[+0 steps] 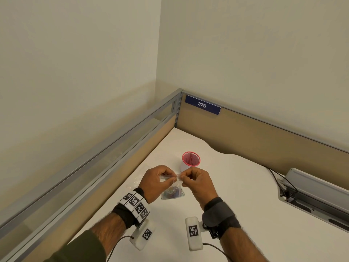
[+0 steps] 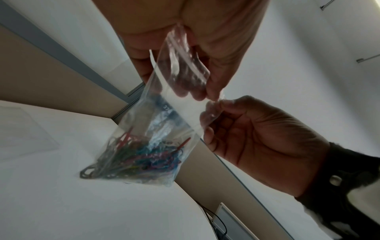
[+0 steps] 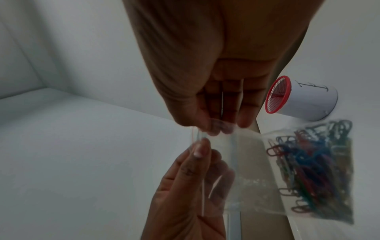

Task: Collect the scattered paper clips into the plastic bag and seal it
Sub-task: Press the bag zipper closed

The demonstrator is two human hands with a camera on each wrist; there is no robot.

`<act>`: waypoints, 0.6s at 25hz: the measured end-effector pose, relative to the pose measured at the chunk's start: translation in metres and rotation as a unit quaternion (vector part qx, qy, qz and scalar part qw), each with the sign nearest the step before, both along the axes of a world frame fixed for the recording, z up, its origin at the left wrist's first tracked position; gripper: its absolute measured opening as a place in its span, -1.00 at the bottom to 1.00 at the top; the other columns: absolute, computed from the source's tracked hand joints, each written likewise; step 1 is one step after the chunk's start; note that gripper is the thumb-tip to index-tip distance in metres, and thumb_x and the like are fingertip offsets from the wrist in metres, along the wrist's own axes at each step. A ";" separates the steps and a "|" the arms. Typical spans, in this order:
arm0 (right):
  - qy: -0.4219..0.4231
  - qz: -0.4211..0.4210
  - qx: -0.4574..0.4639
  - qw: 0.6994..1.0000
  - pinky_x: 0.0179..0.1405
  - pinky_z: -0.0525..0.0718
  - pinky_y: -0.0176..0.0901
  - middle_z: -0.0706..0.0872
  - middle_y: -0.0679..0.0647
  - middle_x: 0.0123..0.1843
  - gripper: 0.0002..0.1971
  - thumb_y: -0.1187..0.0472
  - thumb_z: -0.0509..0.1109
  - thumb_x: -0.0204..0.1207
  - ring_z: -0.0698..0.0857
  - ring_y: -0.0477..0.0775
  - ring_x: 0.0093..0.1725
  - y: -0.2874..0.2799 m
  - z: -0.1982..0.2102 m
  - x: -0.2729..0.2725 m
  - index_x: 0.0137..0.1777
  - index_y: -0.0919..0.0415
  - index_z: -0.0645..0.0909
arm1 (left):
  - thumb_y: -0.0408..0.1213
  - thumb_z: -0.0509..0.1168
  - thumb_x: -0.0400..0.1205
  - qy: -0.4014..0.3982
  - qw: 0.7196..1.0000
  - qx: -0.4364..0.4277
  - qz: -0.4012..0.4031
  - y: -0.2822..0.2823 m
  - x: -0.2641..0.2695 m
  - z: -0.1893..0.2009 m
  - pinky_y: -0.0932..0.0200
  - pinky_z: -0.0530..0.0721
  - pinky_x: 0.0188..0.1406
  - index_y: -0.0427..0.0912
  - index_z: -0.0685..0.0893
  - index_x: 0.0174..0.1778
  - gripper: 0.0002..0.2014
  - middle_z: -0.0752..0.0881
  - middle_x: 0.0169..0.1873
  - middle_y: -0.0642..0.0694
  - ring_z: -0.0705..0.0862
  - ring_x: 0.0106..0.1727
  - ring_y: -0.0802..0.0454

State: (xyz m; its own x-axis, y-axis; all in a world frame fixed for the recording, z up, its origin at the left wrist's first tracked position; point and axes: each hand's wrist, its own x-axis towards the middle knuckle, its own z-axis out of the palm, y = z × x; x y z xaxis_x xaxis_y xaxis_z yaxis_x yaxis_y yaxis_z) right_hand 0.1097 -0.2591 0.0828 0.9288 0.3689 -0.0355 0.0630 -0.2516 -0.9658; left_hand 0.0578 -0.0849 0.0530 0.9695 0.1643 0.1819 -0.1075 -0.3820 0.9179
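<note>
Pinching the top strip of a small clear plastic zip bag (image 1: 171,186) between thumb and curled fingers, the left hand (image 1: 157,181) and right hand (image 1: 198,183) hold it up over the white desk (image 1: 245,195). Multicoloured paper clips (image 2: 139,155) sit bunched in the bag's bottom, which touches the desk. Just behind stands a white cup with a red mesh rim (image 1: 190,159).
</note>
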 end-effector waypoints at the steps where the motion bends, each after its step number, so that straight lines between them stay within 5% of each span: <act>1: -0.021 -0.006 -0.021 1.000 -0.09 0.80 -0.13 0.79 0.11 -0.21 -0.95 0.30 0.45 0.49 0.76 0.07 -0.20 0.001 0.000 -0.001 -0.15 0.27 0.73 | -0.24 0.53 0.56 0.004 1.000 -0.005 -0.006 0.000 0.000 0.000 0.36 0.74 -0.03 0.01 0.77 -0.10 -0.92 0.82 -0.16 0.06 0.78 -0.05 0.16; 5: -0.054 -0.013 -0.068 0.996 -0.12 0.72 -0.30 0.75 0.05 -0.17 -0.96 0.27 0.41 0.51 0.73 -0.01 -0.16 0.004 0.001 -0.003 -0.13 0.20 0.70 | -0.25 0.51 0.57 -0.006 1.000 0.011 -0.012 -0.003 0.002 0.002 0.48 0.66 -0.05 0.06 0.77 -0.11 -0.91 0.82 -0.17 0.10 0.75 -0.06 0.23; 8: -0.072 -0.003 -0.079 0.994 -0.22 0.66 -0.41 0.76 0.04 -0.17 -0.95 0.23 0.43 0.53 0.70 -0.06 -0.20 0.004 0.001 -0.003 -0.14 0.17 0.70 | -0.30 0.49 0.56 -0.024 0.999 0.025 -0.009 -0.004 0.006 0.003 0.34 0.73 -0.09 -0.07 0.76 -0.12 -0.94 0.79 -0.19 0.05 0.75 -0.10 0.13; 15: -0.091 -0.011 -0.082 0.992 -0.20 0.71 -0.32 0.75 0.05 -0.22 -0.96 0.27 0.46 0.46 0.70 -0.06 -0.24 0.002 -0.001 -0.002 -0.17 0.23 0.71 | -0.30 0.49 0.54 -0.028 0.998 0.049 -0.035 -0.002 0.009 0.004 0.42 0.65 -0.15 -0.05 0.73 -0.19 -0.92 0.74 -0.29 0.11 0.71 -0.18 0.17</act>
State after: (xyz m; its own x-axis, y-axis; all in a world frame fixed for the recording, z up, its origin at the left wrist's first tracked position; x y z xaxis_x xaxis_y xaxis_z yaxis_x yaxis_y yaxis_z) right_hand 0.1078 -0.2572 0.0820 0.9334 0.3509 0.0754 0.2250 -0.4084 -0.8846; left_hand 0.0671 -0.0870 0.0571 0.9661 0.0748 0.2472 -0.1865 -0.4600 0.8681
